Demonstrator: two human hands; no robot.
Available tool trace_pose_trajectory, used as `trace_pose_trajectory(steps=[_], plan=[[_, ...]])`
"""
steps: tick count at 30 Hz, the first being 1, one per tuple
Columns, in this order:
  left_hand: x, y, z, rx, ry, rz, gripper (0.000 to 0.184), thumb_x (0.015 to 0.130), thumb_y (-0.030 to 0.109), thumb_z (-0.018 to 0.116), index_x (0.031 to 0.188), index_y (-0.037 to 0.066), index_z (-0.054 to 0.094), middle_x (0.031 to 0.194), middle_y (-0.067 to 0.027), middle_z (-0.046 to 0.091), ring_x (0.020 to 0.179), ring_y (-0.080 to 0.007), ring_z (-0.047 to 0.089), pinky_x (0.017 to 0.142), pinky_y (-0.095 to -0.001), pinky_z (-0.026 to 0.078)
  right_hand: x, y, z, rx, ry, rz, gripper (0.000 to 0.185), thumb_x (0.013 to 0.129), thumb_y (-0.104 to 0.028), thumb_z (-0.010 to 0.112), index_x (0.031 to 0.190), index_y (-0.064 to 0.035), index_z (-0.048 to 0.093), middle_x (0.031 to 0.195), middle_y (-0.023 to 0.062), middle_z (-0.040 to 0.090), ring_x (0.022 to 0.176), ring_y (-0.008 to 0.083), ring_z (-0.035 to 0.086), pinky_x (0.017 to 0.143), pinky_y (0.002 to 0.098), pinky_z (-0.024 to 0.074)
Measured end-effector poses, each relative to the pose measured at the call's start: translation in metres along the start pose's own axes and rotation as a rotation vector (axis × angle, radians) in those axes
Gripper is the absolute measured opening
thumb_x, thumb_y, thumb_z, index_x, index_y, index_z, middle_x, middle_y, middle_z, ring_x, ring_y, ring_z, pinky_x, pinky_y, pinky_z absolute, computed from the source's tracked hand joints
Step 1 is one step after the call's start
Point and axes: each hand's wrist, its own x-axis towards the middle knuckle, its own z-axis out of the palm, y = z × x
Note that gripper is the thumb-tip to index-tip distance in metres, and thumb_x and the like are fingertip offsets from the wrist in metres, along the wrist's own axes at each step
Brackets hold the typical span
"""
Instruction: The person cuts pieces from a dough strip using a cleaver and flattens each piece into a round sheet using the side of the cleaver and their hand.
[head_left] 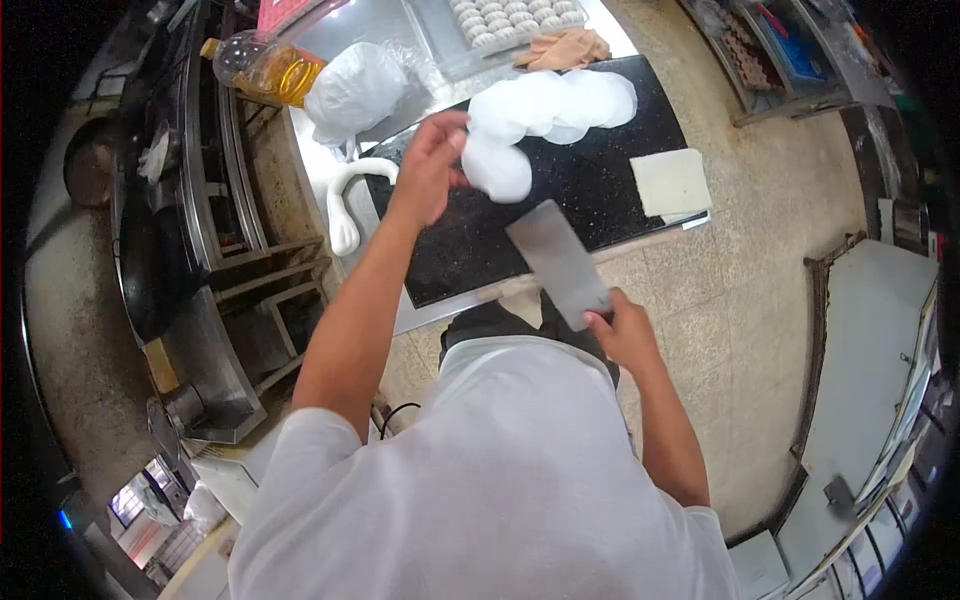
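Note:
My left hand (432, 168) is over the black board (590, 190), at the left edge of a round white wrapper (497, 170); its thumb and fingers are apart and hold nothing I can see. Several more thin white rounds (555, 103) overlap in a row along the board's far side. My right hand (622, 328) grips a flat rectangular cleaver (560, 262), its blade pointing up and left over the board's near edge. To the left of my left hand lies a bent roll of white dough (345, 205).
A folded cream cloth (671, 184) lies at the board's right edge. Behind the board are a brown cloth (563, 49) and a tray of white dumplings (515, 18). An oil bottle (262, 68) and a white plastic bag (355, 90) stand at the back left.

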Motion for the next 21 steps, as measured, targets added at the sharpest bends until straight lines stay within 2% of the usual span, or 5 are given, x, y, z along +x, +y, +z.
trace_pose_trajectory(steps=[5,7,13,19,21], plan=[[0.064,-0.034,-0.057,0.398,0.269,0.013,0.033,0.098,0.027,0.067,0.123,0.006,0.061,0.110,-0.0071,0.063,0.096,-0.0199,0.066,0.078,-0.0351,0.058,-0.016,0.026,-0.039,0.142,0.234,-0.022,0.030,0.094,-0.026,0.072,0.102,-0.0008,0.057,0.084,0.0168,0.073,0.070,0.0291,0.070,0.065,0.0382,0.0533],[0.046,-0.029,-0.068,0.818,0.353,0.326,0.036,0.093,0.033,0.072,0.109,0.002,0.065,0.101,-0.0133,0.066,0.091,-0.0267,0.067,0.081,-0.0399,0.055,-0.010,0.037,-0.043,0.220,0.333,-0.053,0.028,0.096,-0.027,0.070,0.100,-0.0020,0.057,0.080,0.0136,0.071,0.065,0.0234,0.067,0.061,0.0351,0.0518],[-0.032,-0.027,-0.089,1.371,0.538,0.047,0.041,0.086,0.038,0.079,0.092,0.002,0.062,0.094,-0.0188,0.067,0.089,-0.0377,0.065,0.077,-0.0453,0.052,0.075,0.031,-0.021,1.093,0.435,0.329,0.020,0.104,-0.027,0.058,0.098,-0.0112,0.048,0.072,0.0028,0.054,0.055,0.0148,0.055,0.049,0.0310,0.0476],[-0.027,-0.048,-0.118,1.246,0.498,0.227,0.044,0.080,0.039,0.083,0.089,0.004,0.058,0.090,-0.0172,0.065,0.085,-0.0383,0.066,0.074,-0.0485,0.052,0.036,-0.032,0.025,1.105,0.522,0.380,0.015,0.104,-0.022,0.057,0.099,-0.0103,0.050,0.072,0.0031,0.054,0.054,0.0143,0.055,0.047,0.0305,0.0456],[-0.032,-0.050,-0.135,1.166,0.493,0.306,0.040,0.081,0.034,0.084,0.093,0.004,0.059,0.091,-0.0164,0.066,0.081,-0.0374,0.066,0.073,-0.0477,0.052,0.021,-0.060,0.049,0.749,0.365,0.282,0.010,0.103,-0.017,0.057,0.099,-0.0102,0.053,0.070,0.0022,0.054,0.055,0.0129,0.054,0.047,0.0299,0.0445]])
